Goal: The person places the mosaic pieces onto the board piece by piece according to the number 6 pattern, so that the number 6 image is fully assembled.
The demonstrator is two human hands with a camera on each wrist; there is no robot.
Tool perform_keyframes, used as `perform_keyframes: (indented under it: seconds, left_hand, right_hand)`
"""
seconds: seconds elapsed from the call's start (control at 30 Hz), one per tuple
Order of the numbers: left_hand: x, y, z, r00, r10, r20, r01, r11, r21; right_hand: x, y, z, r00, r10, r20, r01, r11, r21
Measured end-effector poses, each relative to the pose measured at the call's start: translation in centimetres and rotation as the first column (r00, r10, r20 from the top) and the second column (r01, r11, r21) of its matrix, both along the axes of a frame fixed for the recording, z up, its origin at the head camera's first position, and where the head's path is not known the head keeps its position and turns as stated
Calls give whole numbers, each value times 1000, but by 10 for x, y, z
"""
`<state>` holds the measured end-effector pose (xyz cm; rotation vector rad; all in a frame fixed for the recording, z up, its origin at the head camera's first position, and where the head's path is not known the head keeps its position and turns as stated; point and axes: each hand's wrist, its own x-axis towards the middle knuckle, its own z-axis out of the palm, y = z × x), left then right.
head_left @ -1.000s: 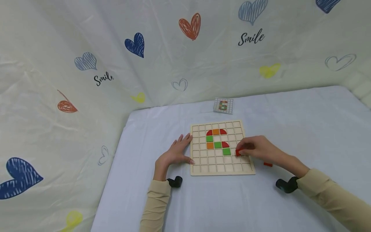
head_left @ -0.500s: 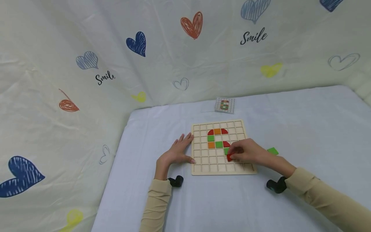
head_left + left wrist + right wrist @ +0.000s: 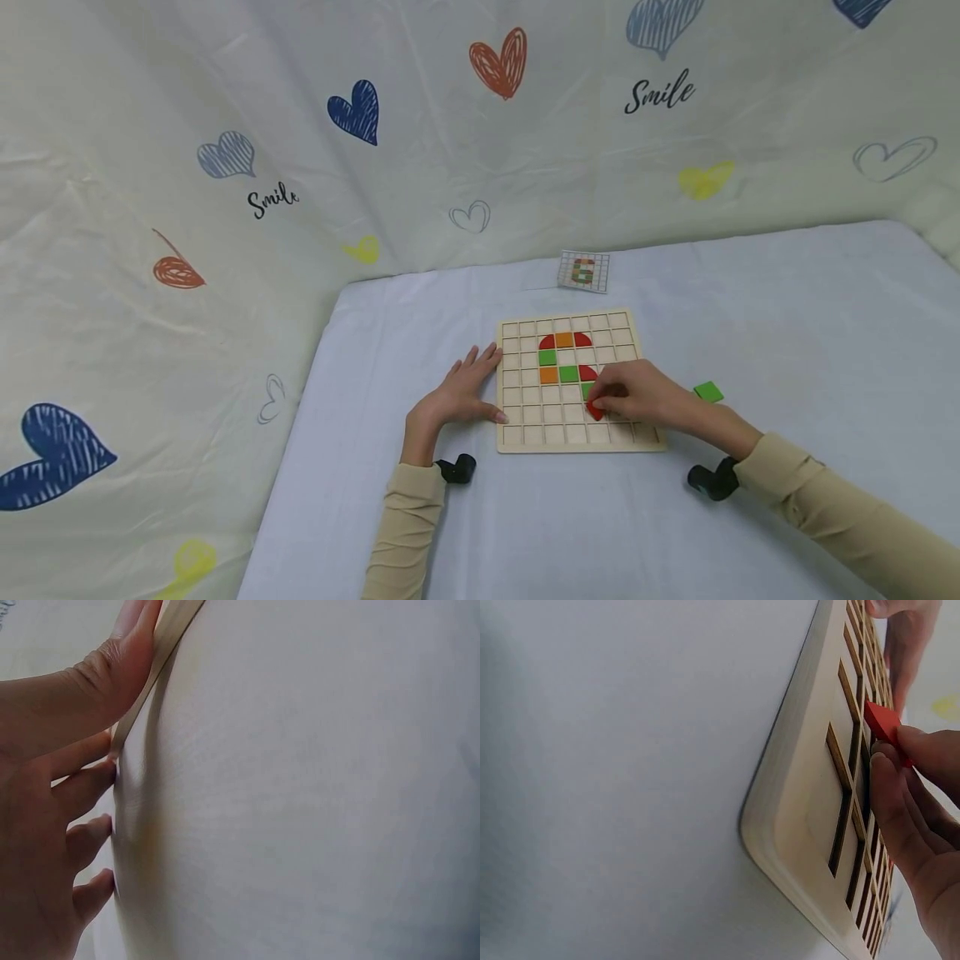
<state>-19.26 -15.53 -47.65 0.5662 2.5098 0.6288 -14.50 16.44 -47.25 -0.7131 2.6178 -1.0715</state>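
A wooden grid board [image 3: 525,414] lies on the white cloth with red, orange and green tiles set in some squares. My right hand [image 3: 637,392] pinches a red tile [image 3: 595,410] between thumb and fingers, over the board just below a green tile [image 3: 587,390]. In the right wrist view that red tile [image 3: 883,721] is tilted above the grid. Spread fingers and thumb of my left hand [image 3: 456,398] rest along the board's left edge; in the left wrist view the left hand [image 3: 45,825] touches that edge.
Behind the board lies a small card [image 3: 583,272] printed with a gridded pattern. A loose green tile [image 3: 708,392] sits right of the board, partly under the right forearm. A curtain [image 3: 420,167] with hearts hangs behind the table.
My right hand has moved left over the board with the red tile, then turned the tile slightly. The loose green tile has come into view. My left hand keeps its place.
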Motion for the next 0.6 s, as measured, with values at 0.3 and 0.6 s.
perform_keyframes:
  seconds: [0.3,0.6]
  left_hand:
    - [-1,1,0,1000,-3,-2,3,1000,-12]
    - [0,1,2,1000,4,1,-4,1000,1]
  right_hand:
    - [1,-2,0,999,13,-33,-13,1000,14]
    - [1,-2,-1,998,43,-53,-44,999,-10]
